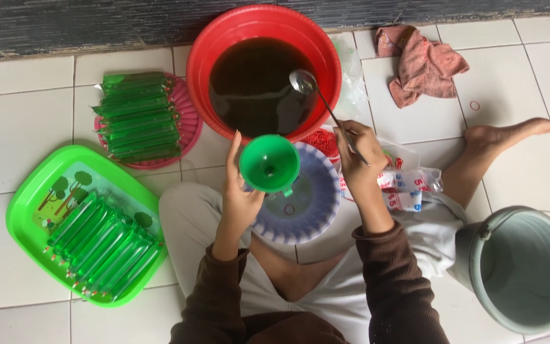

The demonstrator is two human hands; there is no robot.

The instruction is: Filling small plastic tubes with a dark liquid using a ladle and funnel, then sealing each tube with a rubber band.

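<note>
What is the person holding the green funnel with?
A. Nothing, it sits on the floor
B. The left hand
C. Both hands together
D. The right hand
B. The left hand grips the green funnel above the purple-rimmed bowl, while the right hand holds the metal ladle over the red basin of dark liquid.

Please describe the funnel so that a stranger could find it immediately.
Start at the big red basin of dark liquid. Just below its rim, the left hand holds a small green funnel above a bluish basket. It is the only cone-shaped green thing.
</note>
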